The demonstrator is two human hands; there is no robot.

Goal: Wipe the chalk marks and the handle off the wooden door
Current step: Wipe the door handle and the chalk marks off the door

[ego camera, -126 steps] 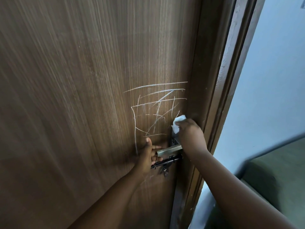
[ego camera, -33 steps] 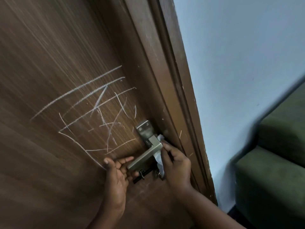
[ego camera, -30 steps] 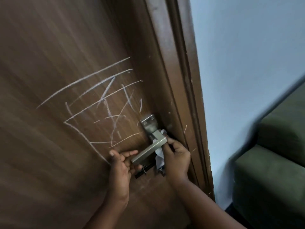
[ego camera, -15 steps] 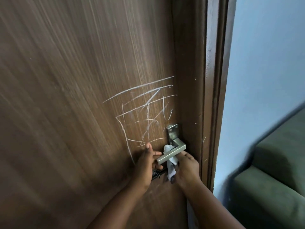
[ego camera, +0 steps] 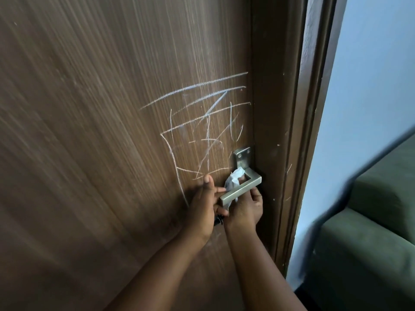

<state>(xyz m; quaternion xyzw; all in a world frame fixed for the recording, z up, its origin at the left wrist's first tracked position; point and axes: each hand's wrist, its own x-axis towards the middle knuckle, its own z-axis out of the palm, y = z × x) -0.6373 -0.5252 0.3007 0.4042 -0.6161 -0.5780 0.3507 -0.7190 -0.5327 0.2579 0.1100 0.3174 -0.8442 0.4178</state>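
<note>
White chalk marks (ego camera: pixel 202 122) criss-cross the brown wooden door (ego camera: pixel 101 131) just above and left of the silver lever handle (ego camera: pixel 243 188). My left hand (ego camera: pixel 205 205) holds the free end of the handle, its fingers curled round the bar from the left. From below the bar, my right hand (ego camera: pixel 246 209) pushes a crumpled white tissue (ego camera: pixel 233 179) up behind the handle. The tissue sticks out above the bar, between it and the door. A dark bolt under the handle is mostly hidden by both hands.
The dark door frame (ego camera: pixel 292 131) runs down just right of the handle, with a few small chalk flecks on it. Beyond it is a pale blue wall (ego camera: pixel 368 86) and a green sofa (ego camera: pixel 370 232) at the lower right.
Over the last second the view has swung back upright on the door. The tissue has moved from below the handle's bar up behind it. My left hand has kept its hold on the handle.
</note>
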